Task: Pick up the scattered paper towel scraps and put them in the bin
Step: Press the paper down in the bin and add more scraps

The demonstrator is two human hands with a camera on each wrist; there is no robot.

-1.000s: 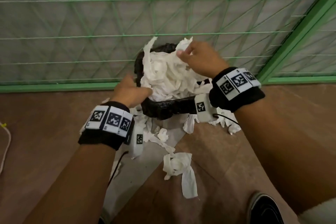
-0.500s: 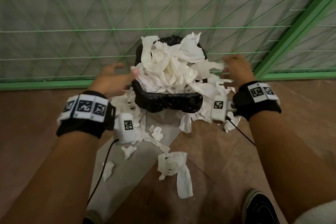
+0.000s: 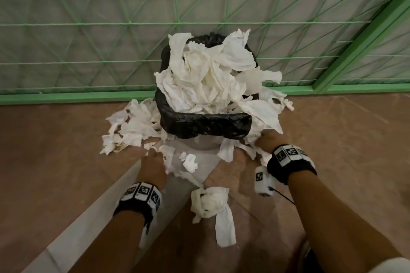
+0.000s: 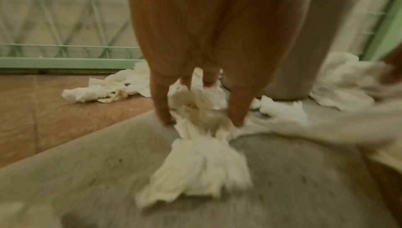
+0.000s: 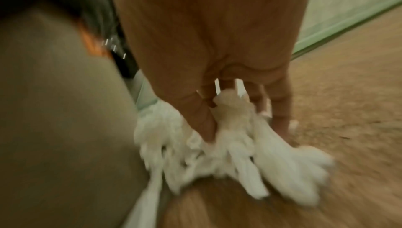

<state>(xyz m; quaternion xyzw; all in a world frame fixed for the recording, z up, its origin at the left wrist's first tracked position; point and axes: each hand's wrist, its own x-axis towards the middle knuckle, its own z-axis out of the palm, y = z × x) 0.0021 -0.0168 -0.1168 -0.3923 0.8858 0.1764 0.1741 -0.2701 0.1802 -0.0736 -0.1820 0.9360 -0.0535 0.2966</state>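
A bin [image 3: 205,125] lined with a black bag stands on the floor by a green mesh fence, heaped with white paper towel scraps [image 3: 206,75]. More scraps lie around its base. My left hand [image 3: 153,163] is down on the floor in front of the bin, its fingers [image 4: 161,104] curled round a bunch of paper scraps [image 4: 200,111]. My right hand [image 3: 269,139] is low at the bin's right front, and its fingers [image 5: 280,109] grip another bunch of scraps [image 5: 234,139]. Both wrist views are blurred.
A pile of scraps [image 3: 131,124] lies left of the bin. A knotted wad with a long strip [image 3: 213,206] lies between my forearms. A pale grey strip of floor [image 3: 111,224] runs diagonally across the brown tiles. A dark shoe [image 3: 310,259] shows at the bottom right.
Both hands left the top of the bin, swung out to its sides, then dropped to the floor. Each now grips a bunch of scraps at the bin's base.
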